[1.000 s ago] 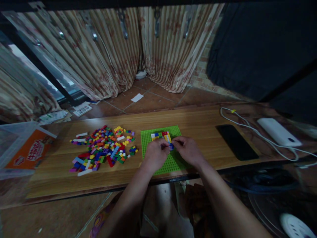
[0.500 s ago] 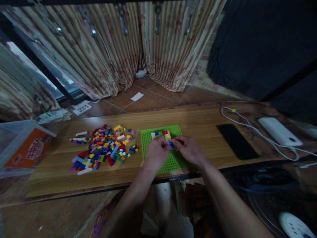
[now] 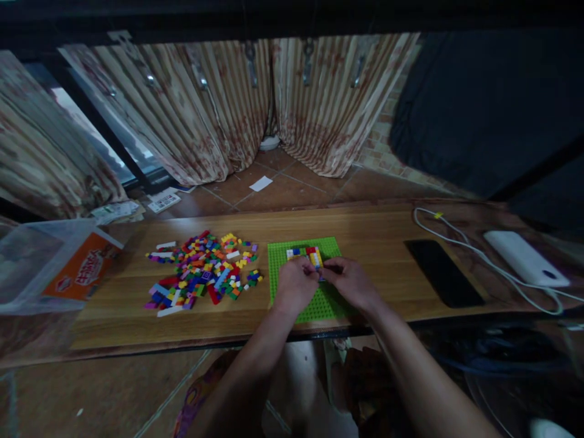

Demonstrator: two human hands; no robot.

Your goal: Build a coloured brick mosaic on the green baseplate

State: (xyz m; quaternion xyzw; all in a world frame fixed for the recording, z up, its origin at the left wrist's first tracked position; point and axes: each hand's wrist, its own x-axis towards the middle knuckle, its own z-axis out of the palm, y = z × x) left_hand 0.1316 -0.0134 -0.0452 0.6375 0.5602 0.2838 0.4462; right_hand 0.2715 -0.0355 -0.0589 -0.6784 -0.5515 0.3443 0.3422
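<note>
A green studded baseplate (image 3: 319,310) lies on the wooden board, with a low build of toy bricks (image 3: 314,252) in white, blue, red and yellow on it. My left hand (image 3: 296,286) rests over the left and front part of the build, its fingers closed in a pinch. Opposite it, my right hand (image 3: 349,283) has thumb and forefinger pinched at the build's right front corner. The fingertips of both hands nearly meet there. Whatever is between them is too small and covered to make out. Left of the baseplate spreads a pile of loose bricks (image 3: 201,267) in many colours.
A black phone (image 3: 442,272) lies on the right of the wooden board (image 3: 378,237). Beyond it are a white power bank (image 3: 524,257) and a looped white cable (image 3: 493,258). A clear plastic box (image 3: 27,264) with an orange label stands at the far left. Curtains hang behind.
The camera view has shifted, so everything sits slightly further right in the picture. Both hands stay at the build's front corner, and the blue bricks seen there before are now mostly covered by fingers.
</note>
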